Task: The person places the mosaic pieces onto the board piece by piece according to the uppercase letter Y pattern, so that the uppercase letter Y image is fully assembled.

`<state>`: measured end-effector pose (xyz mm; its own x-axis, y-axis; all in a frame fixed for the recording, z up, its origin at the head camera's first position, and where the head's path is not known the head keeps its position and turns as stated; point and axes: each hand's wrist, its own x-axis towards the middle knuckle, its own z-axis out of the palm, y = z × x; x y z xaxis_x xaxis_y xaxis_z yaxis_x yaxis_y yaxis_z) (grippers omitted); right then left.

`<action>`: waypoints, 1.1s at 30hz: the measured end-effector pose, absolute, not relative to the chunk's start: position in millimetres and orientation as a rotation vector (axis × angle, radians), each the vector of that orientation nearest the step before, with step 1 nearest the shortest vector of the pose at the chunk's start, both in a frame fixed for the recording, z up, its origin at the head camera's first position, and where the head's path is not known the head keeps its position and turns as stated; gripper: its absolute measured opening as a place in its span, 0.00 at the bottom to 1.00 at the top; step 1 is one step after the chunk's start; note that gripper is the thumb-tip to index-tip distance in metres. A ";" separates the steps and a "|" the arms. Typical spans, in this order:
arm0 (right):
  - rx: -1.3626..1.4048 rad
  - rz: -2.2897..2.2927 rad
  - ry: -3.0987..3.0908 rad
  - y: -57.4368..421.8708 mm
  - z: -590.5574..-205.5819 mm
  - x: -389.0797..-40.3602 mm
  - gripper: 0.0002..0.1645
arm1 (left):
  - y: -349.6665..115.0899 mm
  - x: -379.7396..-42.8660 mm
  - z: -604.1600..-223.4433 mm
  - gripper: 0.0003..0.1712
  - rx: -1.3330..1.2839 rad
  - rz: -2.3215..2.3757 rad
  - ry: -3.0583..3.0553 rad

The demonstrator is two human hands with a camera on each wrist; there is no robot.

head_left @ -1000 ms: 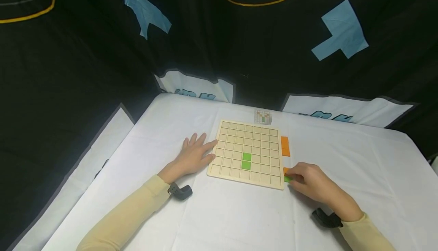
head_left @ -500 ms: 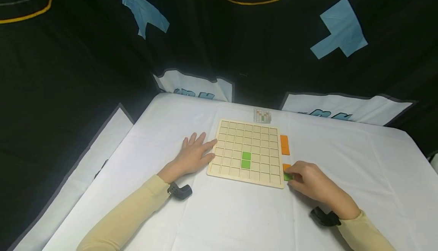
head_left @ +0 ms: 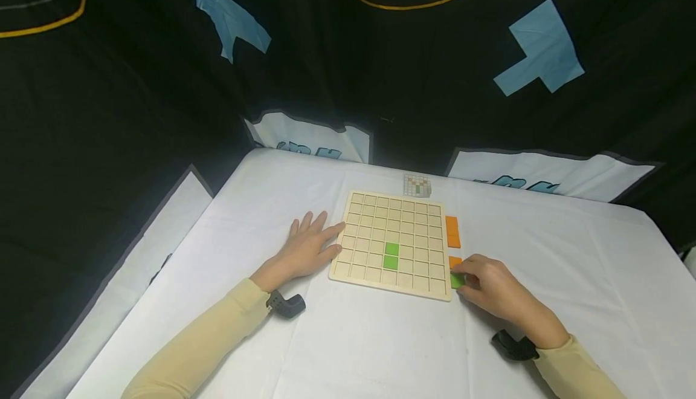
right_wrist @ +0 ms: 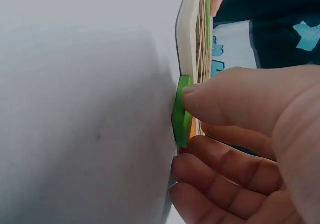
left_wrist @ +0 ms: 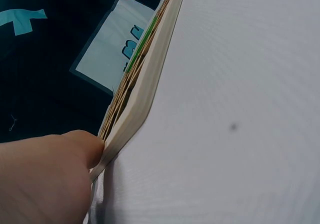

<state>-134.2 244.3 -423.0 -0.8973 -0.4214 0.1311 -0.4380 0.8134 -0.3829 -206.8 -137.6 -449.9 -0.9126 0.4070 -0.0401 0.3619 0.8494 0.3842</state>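
Observation:
A square wooden grid board (head_left: pixel 390 287) lies on the white table, with two green tiles (head_left: pixel 391 256) in adjoining cells. My left hand (head_left: pixel 306 248) rests flat with fingers spread, thumb and index finger touching the board's left edge. In the left wrist view its thumb (left_wrist: pixel 86 146) meets the board's corner. Beside the board's lower right edge, my right hand (head_left: pixel 492 284) pinches a green tile (head_left: pixel 458 280), the thumb on its near side in the right wrist view. An orange tile (head_left: pixel 455 262) lies just beyond, partly hidden by the index finger.
Two orange tiles (head_left: pixel 453 232) lie end to end along the board's upper right side. Behind the board is a small card (head_left: pixel 417 185) with a printed coloured grid. A black curtain (head_left: pixel 408 84) hangs behind the table.
The orange tile by my right fingers has shifted slightly away from me, and more of the green tile shows. My left hand stays in place.

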 end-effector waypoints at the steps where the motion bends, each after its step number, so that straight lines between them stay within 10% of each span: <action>1: 0.694 0.634 -2.955 243.7 -423.3 -134.1 0.18 | -137.7 -206.9 -450.0 0.33 0.607 0.567 2.905; 33: 0.707 0.585 -2.960 241.1 -426.4 -133.9 0.15 | -137.3 -208.2 -450.9 0.33 0.607 0.561 2.906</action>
<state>-133.9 241.1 -426.4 -0.8951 -0.4274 0.1271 -0.4436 0.8248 -0.3505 -208.2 -137.3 -450.9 -0.9123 0.4075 -0.0409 0.3629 0.8508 0.3801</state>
